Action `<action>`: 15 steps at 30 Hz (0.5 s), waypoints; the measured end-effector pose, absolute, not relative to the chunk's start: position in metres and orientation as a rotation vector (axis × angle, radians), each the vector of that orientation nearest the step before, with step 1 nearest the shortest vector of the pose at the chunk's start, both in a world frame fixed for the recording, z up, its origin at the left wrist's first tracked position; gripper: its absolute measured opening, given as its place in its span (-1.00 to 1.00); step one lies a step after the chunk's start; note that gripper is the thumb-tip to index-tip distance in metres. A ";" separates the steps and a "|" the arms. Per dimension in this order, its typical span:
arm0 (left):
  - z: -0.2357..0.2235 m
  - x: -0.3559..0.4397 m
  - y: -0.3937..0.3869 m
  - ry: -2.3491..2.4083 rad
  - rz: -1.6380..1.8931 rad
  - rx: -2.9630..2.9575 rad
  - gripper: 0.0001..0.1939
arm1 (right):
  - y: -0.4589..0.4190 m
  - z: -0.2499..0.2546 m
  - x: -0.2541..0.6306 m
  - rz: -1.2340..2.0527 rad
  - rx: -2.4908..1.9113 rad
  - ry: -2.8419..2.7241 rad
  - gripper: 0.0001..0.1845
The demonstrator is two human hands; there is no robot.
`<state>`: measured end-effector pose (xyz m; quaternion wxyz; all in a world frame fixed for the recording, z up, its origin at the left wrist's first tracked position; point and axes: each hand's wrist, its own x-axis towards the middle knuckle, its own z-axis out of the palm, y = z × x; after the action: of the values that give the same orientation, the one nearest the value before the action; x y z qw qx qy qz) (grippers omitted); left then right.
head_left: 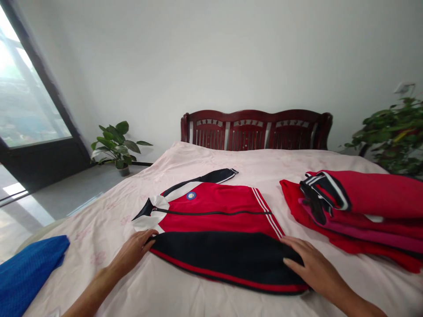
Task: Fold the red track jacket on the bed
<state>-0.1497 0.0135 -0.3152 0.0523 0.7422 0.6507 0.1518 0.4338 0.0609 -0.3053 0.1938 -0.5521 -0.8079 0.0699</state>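
Observation:
A red, black and white jacket (218, 220) lies spread on the pale pink bed sheet (185, 290), collar to the left and one dark sleeve folded across its near edge. My left hand (137, 248) rests flat by the collar end, fingers stretched onto the fabric's edge. Over at the hem end, my right hand (312, 264) lies flat on the black sleeve with its fingers apart. Neither hand grips anything.
A pile of red and pink clothes (360, 215) sits on the right of the bed. A blue cloth (28, 268) lies at the near left edge. A dark wooden headboard (256, 130) stands at the far end. Potted plants (115, 145) stand on the floor left and right.

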 end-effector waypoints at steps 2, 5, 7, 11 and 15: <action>-0.318 -0.153 0.005 1.966 0.524 2.318 -0.69 | 0.041 -0.314 0.437 0.101 -1.466 -2.413 -0.31; -0.324 -0.157 -0.007 1.848 0.542 2.525 -0.53 | 0.021 -0.331 0.444 -0.137 -1.344 -2.568 -0.07; -0.327 -0.157 -0.011 1.807 0.492 2.633 -0.36 | 0.018 -0.340 0.444 -0.344 -1.241 -2.605 -0.04; -0.331 -0.146 -0.006 1.881 0.423 2.791 -0.30 | 0.029 -0.335 0.436 -0.582 -1.020 -2.564 -0.22; -0.330 -0.128 0.000 1.918 0.420 2.883 -0.31 | 0.053 -0.275 0.420 -0.628 -1.077 -2.412 -0.54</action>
<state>-0.1279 0.0003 -0.3299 -0.1723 0.8141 0.5417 0.1187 0.4203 0.0527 -0.2753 0.2115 -0.3877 -0.8683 -0.2260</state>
